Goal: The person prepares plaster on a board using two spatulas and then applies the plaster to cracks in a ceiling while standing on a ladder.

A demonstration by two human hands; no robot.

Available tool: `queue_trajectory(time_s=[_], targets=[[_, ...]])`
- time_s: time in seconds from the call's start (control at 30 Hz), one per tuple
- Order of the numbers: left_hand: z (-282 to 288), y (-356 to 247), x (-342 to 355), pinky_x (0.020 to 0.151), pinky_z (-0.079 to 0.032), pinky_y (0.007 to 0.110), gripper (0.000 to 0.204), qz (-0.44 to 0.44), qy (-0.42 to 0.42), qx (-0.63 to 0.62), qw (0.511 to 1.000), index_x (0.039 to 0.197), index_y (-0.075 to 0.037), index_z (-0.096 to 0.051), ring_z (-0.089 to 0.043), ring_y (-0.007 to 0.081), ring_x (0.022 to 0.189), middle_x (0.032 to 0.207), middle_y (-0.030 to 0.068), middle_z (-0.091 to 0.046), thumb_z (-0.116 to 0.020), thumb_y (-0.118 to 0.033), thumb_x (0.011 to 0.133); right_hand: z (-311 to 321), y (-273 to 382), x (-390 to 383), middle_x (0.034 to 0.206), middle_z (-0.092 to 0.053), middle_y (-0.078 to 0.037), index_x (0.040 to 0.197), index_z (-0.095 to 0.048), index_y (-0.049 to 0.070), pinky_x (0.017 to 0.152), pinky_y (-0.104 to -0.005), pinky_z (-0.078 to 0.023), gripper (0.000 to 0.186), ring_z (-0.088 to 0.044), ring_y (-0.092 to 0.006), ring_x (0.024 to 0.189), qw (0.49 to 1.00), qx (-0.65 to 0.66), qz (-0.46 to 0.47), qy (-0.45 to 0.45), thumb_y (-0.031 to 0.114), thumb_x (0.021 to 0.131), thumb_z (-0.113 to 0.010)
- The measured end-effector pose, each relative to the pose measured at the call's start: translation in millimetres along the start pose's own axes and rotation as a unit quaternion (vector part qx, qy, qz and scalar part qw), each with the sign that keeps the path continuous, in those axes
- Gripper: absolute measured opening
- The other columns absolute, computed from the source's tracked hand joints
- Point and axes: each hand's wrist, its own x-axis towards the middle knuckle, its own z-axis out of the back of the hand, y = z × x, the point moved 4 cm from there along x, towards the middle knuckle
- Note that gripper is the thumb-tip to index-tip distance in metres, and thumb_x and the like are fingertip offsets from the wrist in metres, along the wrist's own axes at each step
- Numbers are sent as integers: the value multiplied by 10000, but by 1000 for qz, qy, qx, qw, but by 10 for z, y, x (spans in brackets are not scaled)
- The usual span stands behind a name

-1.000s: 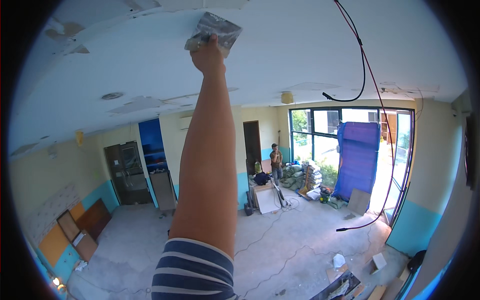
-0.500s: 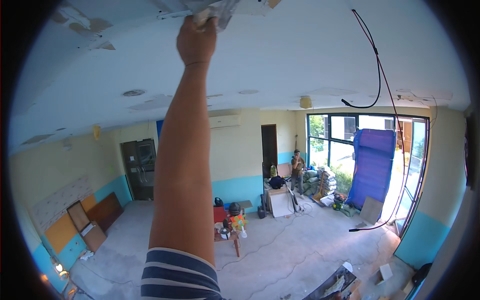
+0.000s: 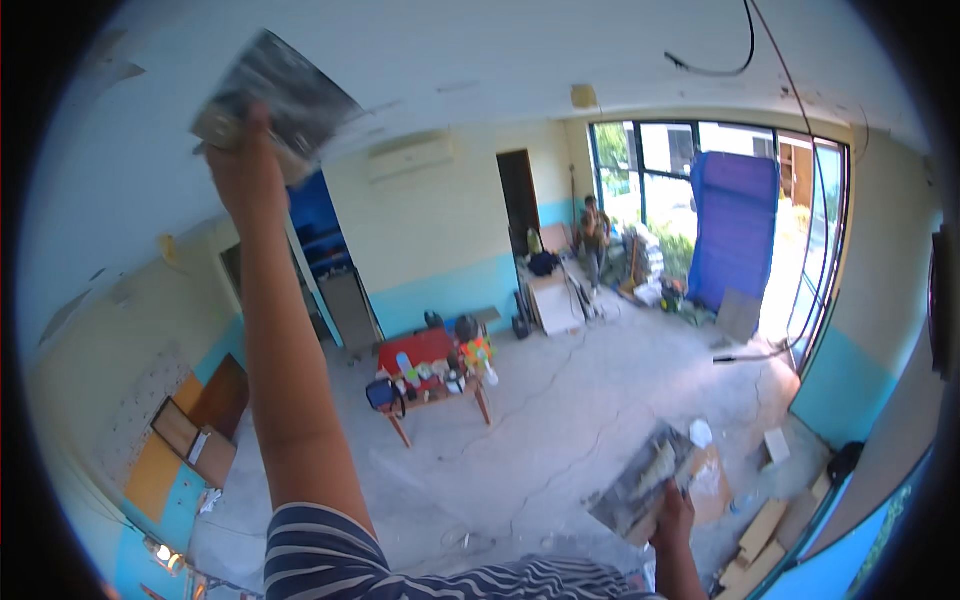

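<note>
My left hand (image 3: 245,165) is raised high at the upper left, closed around the pale handle of a plastering trowel (image 3: 290,90). The trowel's wide grey metal blade is smeared and blurred, and looks apart from the white ceiling (image 3: 500,50). Low on the right, my right hand (image 3: 675,517) is closed on the edge of a flat grey metal plate (image 3: 625,495). A pale lump of plaster (image 3: 655,468) lies on this plate. The fingers under the plate are hidden.
A red-topped table (image 3: 415,350) crowded with small items stands mid-room. Black cables (image 3: 800,100) hang from the ceiling at right. A person (image 3: 594,240) is near stacked bags by the windows. Boards (image 3: 765,530) lie at lower right; others lean on the left wall.
My left hand has brought the trowel away from the ceiling, leftward and lower in view. The view has tipped downward, showing more of the table, and my right hand with its plate has come into sight.
</note>
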Motion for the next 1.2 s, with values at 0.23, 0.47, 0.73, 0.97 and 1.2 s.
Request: queue_trajectory(time_s=[0.23, 0.47, 0.73, 0.97, 1.2], targets=[[493, 529, -3551, 919, -457, 384, 570, 456, 439, 149, 759, 1246, -22, -522, -607, 284, 1043, 1120, 195, -637, -516, -513, 956, -875, -587, 195, 1154, -648, -172, 1285, -507, -27, 889, -426, -550, 442, -674, -287, 987, 955, 77, -238, 157, 305, 994, -500], [1120, 495, -4671, 832, -491, 342, 535, 669, 473, -14, 573, 1203, -29, -557, -614, 213, 934, 1051, 139, -653, -597, -482, 922, -1441, -915, -17, 1110, -662, -172, 1261, -523, -40, 845, -413, -563, 423, -688, -280, 932, 928, 33, -318, 194, 272, 976, -542], [1764, 517, -4390, 915, -453, 367, 748, 546, 629, 203, 514, 1220, -3, -569, -616, 285, 1027, 1093, 193, -654, -651, -624, 812, -1317, -1093, 23, 1111, -642, -151, 1248, -496, -36, 834, -428, -560, 363, -672, -268, 945, 942, 50, -281, 176, 194, 971, -536], [2370, 533, -4041, 900, -474, 376, 710, 506, 501, 310, 630, 1224, 24, -523, -631, 308, 1026, 1105, 199, -645, -790, -431, 748, -1728, -820, -38, 1148, -627, -138, 1348, -431, 6, 849, -428, -554, 465, -652, -284, 1004, 981, 23, -68, 180, 215, 962, -583], [1904, 97, -3510, 818, -495, 316, 466, 478, 356, 126, 793, 1158, -17, -533, -618, 164, 912, 1010, 88, -650, -773, -170, 788, -1917, -818, 130, 1231, -592, -84, 1334, -444, 8, 937, -346, -482, 500, -594, -187, 1087, 973, -18, 46, 224, 221, 936, -659]])
